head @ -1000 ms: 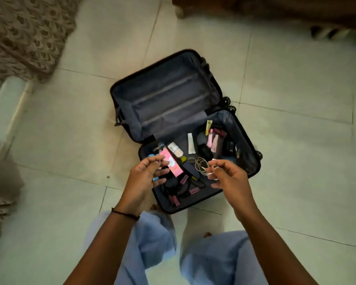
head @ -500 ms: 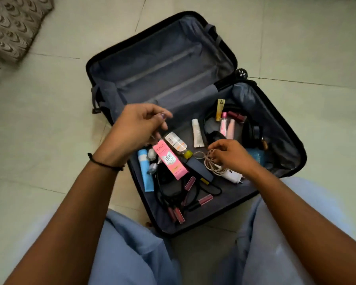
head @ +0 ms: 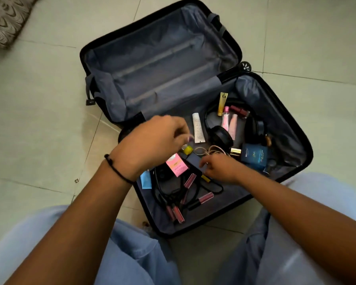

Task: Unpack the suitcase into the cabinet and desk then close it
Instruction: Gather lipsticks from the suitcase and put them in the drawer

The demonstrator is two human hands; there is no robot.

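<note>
We see the suitcase lying wide open on the tiled floor, the far half bare to its lining and the near half holding all the small things. We judge that is why both hands work there. The left hand hovers above the pink box with its fingers curled. Its grip is blurred, so we cannot tell whether it holds anything. The right hand is lower, just near of the pale cable, with its fingers bent onto a dark flat thing. We cannot tell whether that grip has closed. Headphones, a white tube and a blue box lie to the far right, and lip glosses lie nearest us. Neither cabinet nor desk is in view, so we think the unpacking is far from done. Patterned fabric shows at the far left corner.
</note>
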